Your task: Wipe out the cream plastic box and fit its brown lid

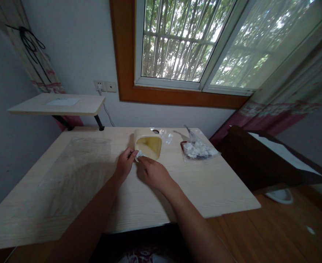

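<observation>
A cream-coloured container (138, 133) lies on its side on the desk, its hollow, yellowish inside facing me. Just in front of its lower left rim is a small white piece (139, 154), soft-looking like tissue; its exact kind is unclear. My left hand (125, 161) pinches this piece from the left with thumb and forefinger. From the right, my right hand (156, 173) meets it with bent fingers closed on its other side. Those right fingertips are partly hidden. Whether the white piece touches the container, I cannot tell.
A clear bag of white fluffy stuff (198, 149) lies to the right, with crumpled clear plastic (166, 136) beside the container. A transparent sheet (79, 160) covers part of the desk (204, 186) at left. Behind it stands a raised shelf (87, 106); a dark piece of furniture (248, 164) is at right.
</observation>
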`<control>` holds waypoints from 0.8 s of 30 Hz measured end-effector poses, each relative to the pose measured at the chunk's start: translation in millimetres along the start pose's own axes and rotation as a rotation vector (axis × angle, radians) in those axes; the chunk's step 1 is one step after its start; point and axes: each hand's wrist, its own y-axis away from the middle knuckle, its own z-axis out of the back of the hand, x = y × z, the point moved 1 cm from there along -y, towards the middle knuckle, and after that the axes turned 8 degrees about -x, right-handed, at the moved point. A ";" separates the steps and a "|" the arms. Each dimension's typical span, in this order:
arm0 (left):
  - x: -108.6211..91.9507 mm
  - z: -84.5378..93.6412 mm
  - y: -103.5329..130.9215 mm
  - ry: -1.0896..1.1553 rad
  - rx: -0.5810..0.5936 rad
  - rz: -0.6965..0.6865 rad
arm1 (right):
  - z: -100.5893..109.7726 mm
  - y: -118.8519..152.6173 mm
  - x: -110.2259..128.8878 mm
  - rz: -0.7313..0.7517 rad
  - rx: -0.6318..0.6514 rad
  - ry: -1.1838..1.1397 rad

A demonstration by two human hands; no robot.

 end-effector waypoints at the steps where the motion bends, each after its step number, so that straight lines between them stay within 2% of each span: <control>1: -0.4 -0.3 0.1 0.004 0.003 0.001 | 1.3 0.7 -1.1 0.003 0.001 -0.006; 13: -1.3 3.7 -3.3 -0.010 -0.013 0.008 | -1.4 -13.0 4.9 0.007 0.032 0.019; 24: 1.2 7.7 -7.3 0.036 -0.010 0.010 | 0.7 -53.9 9.5 -0.069 0.166 0.238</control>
